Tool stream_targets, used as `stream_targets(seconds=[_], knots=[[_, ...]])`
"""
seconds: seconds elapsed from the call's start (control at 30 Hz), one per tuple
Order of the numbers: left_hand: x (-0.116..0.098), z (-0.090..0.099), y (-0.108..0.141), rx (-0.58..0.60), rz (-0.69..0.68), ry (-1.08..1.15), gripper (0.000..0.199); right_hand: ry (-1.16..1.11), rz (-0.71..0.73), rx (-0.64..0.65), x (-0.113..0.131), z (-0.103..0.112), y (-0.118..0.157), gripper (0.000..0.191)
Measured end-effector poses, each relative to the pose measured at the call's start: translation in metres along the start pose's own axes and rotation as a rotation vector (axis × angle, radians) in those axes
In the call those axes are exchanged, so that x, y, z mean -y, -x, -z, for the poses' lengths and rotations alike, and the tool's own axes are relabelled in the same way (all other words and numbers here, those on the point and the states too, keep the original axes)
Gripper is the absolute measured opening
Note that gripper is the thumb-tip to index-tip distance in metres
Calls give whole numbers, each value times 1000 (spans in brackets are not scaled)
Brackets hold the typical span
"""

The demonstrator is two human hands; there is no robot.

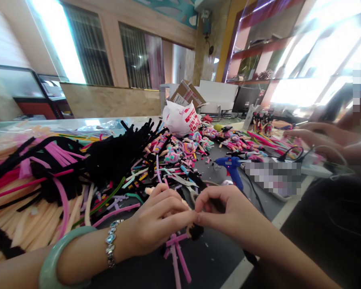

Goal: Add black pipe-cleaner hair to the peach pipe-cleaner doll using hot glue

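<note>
My left hand (156, 218) and my right hand (228, 208) meet in front of me over the dark tabletop (210, 265). Between them is a small pipe-cleaner doll (176, 251) with pink chenille limbs hanging below my fingers. My left fingers grip its upper part, which they mostly hide. My right thumb and forefinger pinch a black fuzzy tuft (196, 231) at the doll's top. A jade bangle (60, 257) and a silver bracelet (110, 243) circle my left wrist.
Heaps of black, pink and cream chenille stems (39, 192) cover the left table. Finished dolls (180, 148) lie beyond my hands, beside scissors (183, 182) and a blue hot glue gun (231, 170). A co-worker's hands (315, 134) work at the right, behind a white power strip (317, 170).
</note>
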State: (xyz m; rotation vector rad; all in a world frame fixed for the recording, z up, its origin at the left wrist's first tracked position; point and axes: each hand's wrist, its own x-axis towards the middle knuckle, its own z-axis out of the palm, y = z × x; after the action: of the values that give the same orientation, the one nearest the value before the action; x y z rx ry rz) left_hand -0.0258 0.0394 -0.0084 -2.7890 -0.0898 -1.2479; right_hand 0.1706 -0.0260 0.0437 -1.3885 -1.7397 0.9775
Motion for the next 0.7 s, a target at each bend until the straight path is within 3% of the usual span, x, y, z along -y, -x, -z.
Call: stream_targets(seconds=[0.47, 0.7], knots=[[2, -4, 6, -3, 54, -1, 28, 49, -5, -63, 2, 0, 3, 9], [3, -4, 3, -13, 0, 25, 32, 40, -26, -39, 1, 0, 2, 11]])
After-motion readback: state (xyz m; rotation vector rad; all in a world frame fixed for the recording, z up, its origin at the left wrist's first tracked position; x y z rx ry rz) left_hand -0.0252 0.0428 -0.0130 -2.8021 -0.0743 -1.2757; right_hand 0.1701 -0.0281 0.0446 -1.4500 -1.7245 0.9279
